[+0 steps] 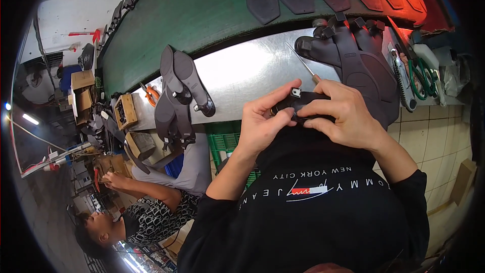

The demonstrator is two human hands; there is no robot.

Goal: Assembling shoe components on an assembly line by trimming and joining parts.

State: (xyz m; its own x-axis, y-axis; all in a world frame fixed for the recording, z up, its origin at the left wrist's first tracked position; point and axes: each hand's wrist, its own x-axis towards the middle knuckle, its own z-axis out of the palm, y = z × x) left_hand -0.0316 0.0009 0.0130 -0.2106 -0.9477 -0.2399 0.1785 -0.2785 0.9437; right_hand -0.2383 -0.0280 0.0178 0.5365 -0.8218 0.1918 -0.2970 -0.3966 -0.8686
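A small black strap piece (298, 103) with a pale square buckle at its upper end is held between the two hands, close in front of the chest and just short of the near edge of the steel counter (242, 71). Its long axis runs roughly across, from the left hand (260, 121) toward the right hand (343, 114), tilted slightly upward at the buckle end. Neither hand is clearly nearer; the piece is shared, with the buckle end lying by the left fingertips and the rest covered by the right fingers.

The left hand is partly closed, thumb and forefinger pinched on the strap piece from its left side. The right hand is curled over it from the right and above, fingers bent and pressed on the black material; what lies beneath those fingers cannot be made out.

Just beyond the right hand an awl (303, 63) with a thin metal shaft lies on the counter, its handle end near the knuckles. Further beyond and to the right a pile of dark sandal uppers (353, 53) is stacked. Well to the left, a pair of dark shoe soles (182, 78) stands propped.
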